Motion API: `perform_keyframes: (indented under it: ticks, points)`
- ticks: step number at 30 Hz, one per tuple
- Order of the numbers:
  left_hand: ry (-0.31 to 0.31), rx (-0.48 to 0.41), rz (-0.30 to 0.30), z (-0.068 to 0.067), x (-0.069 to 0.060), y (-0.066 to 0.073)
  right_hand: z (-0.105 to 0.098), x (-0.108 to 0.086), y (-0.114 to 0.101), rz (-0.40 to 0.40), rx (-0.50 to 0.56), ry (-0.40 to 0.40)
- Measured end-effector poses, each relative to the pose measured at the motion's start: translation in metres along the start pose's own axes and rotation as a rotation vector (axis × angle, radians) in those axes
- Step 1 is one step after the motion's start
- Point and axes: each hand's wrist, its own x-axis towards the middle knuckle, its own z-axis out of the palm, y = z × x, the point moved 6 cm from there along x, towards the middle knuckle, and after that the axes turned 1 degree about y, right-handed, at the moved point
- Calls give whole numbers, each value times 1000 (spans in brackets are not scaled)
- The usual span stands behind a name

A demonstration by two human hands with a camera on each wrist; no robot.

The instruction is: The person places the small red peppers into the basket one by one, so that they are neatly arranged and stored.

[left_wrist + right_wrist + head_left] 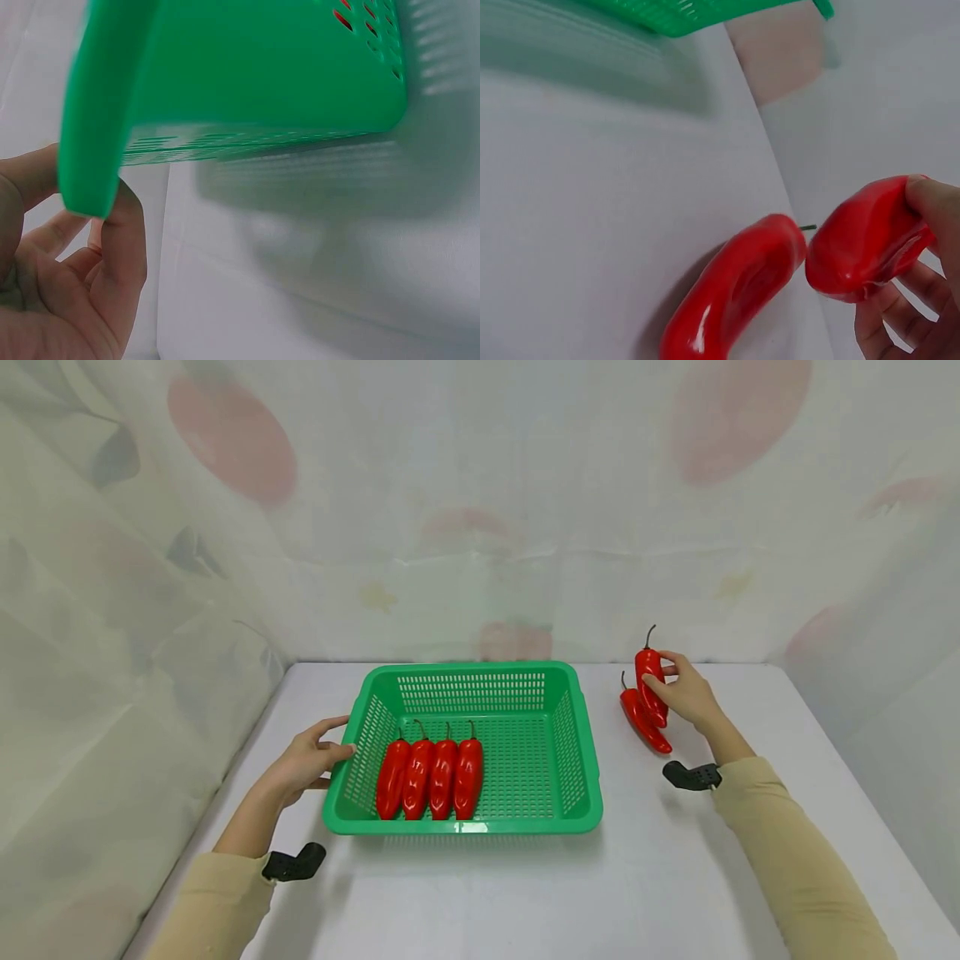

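Observation:
A green plastic basket [465, 827] stands on the table, with several red chili peppers [442, 779] side by side in its left half, stems pointing to the back. My left hand [306, 760] grips the basket's left rim, thumb on top and fingers beneath, as the left wrist view also shows. At the right, my right hand [686, 693] pinches a red chili pepper [649, 670] between thumb and fingers, its stem upward. Another red chili pepper [647, 727] lies on the table just beside and below the held one; in the right wrist view this lying pepper [735, 292] is near the held pepper [866, 240].
The white table [525, 902] ends at a pale curtain [465, 593] behind the basket. More patterned cloth hangs at the left [112, 635] and right sides. A black wrist device [296, 862] sticks out at each sleeve.

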Motion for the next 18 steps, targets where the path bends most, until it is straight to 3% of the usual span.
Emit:
perform_keyframes:
  ticks: [18]
  points:
    - [6,3,-1,0,1,-1,6,-4,-49,-104,140,-66]
